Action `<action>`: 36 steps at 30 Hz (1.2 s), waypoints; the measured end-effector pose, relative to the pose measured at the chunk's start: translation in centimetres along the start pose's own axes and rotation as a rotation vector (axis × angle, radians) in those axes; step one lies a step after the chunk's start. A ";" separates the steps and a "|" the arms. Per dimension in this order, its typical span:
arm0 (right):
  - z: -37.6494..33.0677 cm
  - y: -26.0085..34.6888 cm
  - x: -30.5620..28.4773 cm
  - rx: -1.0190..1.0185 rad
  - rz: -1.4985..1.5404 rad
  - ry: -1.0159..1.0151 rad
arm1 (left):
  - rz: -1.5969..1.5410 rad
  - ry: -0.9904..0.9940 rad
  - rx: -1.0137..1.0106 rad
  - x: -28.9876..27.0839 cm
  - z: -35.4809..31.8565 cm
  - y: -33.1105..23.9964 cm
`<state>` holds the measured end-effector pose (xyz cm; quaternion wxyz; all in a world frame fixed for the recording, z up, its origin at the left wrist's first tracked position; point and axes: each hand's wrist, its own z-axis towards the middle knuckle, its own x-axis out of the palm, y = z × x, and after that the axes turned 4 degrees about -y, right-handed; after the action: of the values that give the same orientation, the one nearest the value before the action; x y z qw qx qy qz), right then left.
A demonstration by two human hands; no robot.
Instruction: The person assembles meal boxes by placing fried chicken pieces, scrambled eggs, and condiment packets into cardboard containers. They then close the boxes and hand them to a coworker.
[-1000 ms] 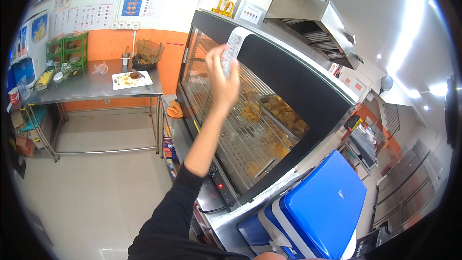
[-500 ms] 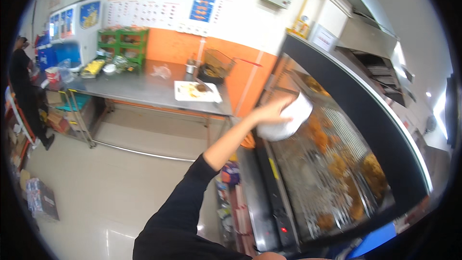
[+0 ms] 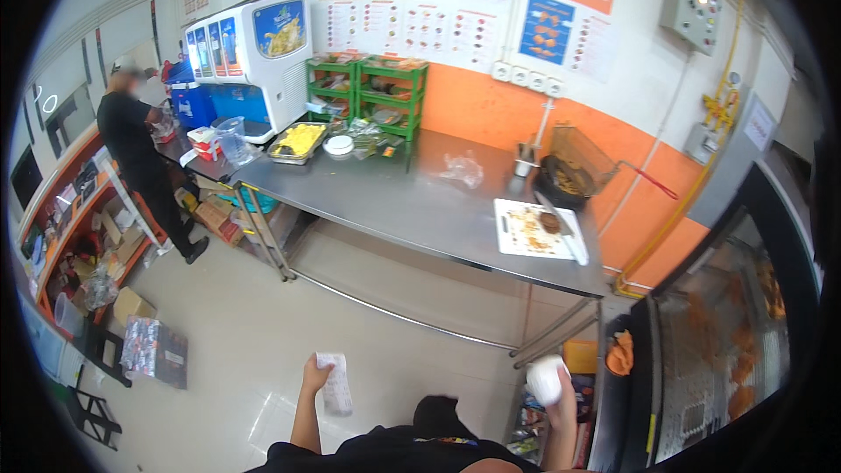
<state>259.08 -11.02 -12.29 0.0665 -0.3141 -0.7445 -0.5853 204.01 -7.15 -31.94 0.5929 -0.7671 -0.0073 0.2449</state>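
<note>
My left hand (image 3: 314, 377) is closed on a narrow paper receipt (image 3: 335, 385), which hangs down with faint print over the floor. On the right, my right hand (image 3: 565, 398) is wrapped round a small white container (image 3: 543, 380); its contents cannot be made out. This hand is near the front corner of the steel table, to the left of the glass-fronted warming cabinet (image 3: 701, 346). Pieces of fried food (image 3: 743, 359) lie on racks behind the glass.
The long steel table (image 3: 377, 201) bears a white cutting board (image 3: 517, 241) with a knife (image 3: 569, 236), a fry basket (image 3: 583, 162), green racks (image 3: 385, 101) and a drinks dispenser (image 3: 254, 61). A person in black (image 3: 131, 131) stands far left. A box (image 3: 156, 346) rests on the floor.
The view has swung left, away from the warming cabinet. The white container, earlier held at its glass front, is now lower and apart from it. The receipt has come into view.
</note>
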 end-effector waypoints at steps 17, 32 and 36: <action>53.7 -18.9 46.4 -0.275 -0.850 0.234 | -0.259 0.170 0.295 -2.5 44.9 -24.7; 66.7 -29.1 79.8 -0.794 -1.320 0.635 | 0.673 -0.059 0.679 -3.4 64.7 -21.7; 68.1 -31.4 87.6 -0.466 -1.732 0.488 | 0.611 -0.005 0.664 -6.6 63.0 -20.5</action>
<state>190.68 81.65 -18.27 -0.3036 0.4776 -0.5485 -0.6155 179.70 54.00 -21.97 0.7074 -0.5017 0.2970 0.3996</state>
